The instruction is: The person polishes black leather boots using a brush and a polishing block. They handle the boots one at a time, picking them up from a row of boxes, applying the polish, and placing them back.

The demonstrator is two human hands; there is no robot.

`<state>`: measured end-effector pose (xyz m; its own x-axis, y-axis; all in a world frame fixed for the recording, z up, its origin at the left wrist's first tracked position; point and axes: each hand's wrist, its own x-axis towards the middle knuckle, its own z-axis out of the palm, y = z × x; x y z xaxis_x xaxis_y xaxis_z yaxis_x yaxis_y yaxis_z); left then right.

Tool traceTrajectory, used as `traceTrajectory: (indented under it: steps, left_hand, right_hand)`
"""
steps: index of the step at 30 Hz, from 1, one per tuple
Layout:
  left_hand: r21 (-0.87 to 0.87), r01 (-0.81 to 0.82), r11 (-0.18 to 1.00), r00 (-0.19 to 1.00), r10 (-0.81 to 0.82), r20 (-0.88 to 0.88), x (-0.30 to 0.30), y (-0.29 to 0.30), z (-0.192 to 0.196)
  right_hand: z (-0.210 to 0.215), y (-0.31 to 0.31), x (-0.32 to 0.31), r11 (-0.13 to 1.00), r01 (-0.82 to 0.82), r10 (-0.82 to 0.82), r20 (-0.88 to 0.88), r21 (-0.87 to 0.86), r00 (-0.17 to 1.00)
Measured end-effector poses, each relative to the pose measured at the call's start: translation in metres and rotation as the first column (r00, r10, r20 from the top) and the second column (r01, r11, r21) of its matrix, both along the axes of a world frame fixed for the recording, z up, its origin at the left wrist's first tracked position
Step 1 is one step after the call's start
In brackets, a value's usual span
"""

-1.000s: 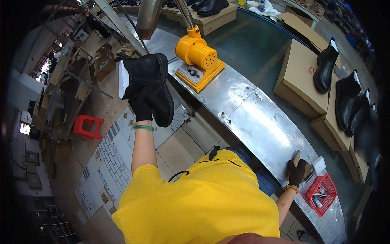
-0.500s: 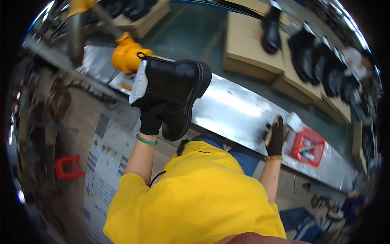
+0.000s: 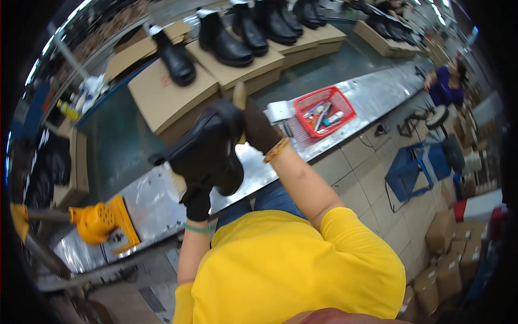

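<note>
A black ankle boot (image 3: 208,148) is held up in front of my chest, over the shiny metal bench (image 3: 151,202). My left hand (image 3: 197,202), in a black glove with a green wristband, grips it from below at the sole. My right hand (image 3: 258,127), in a dark glove, rests against the boot's shaft and grips a pale stick-like tool whose tip pokes up above the glove.
A red basket (image 3: 324,110) of small tools sits on the bench to the right. A yellow machine (image 3: 100,221) stands at the left. Cardboard boxes (image 3: 162,94) carry several black boots beyond a belt. A person in purple (image 3: 445,86) works far right beside a blue stool (image 3: 410,170).
My right hand left the bench by the red basket and came up to the boot. The boot moved right and lower, and my view swung right.
</note>
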<state>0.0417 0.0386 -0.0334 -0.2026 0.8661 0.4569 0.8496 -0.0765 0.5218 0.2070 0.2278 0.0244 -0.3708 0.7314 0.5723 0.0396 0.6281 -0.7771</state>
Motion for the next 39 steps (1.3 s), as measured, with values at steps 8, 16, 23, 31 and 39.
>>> traceTrajectory:
  steps: [8,16,23,31,39]
  left_hand:
    - [0.31,0.138,0.941,0.696,-0.315,0.645,-0.03,-0.021,0.128]
    - [0.215,0.384,0.898,0.713,-0.436,0.549,-0.041,0.007,0.156]
    - [0.299,0.669,0.68,0.491,-0.707,0.509,-0.041,0.029,0.156]
    - [0.369,0.595,0.714,0.474,-0.682,0.557,-0.037,0.035,0.149]
    - [0.403,0.591,0.699,0.455,-0.701,0.549,-0.037,0.034,0.149]
  right_hand:
    - [0.021,-0.012,-0.017,0.813,-0.139,-0.063,-0.323,-0.566,0.944]
    - [0.036,-0.023,-0.018,0.876,-0.011,-0.078,-0.165,-0.481,0.983]
    - [0.044,-0.024,-0.015,0.819,-0.131,-0.016,-0.252,-0.559,0.968]
    - [0.026,0.002,-0.001,0.831,-0.154,-0.108,-0.426,-0.535,0.898]
    - [0.104,-0.013,0.002,0.712,-0.561,-0.175,-0.881,-0.421,0.439]
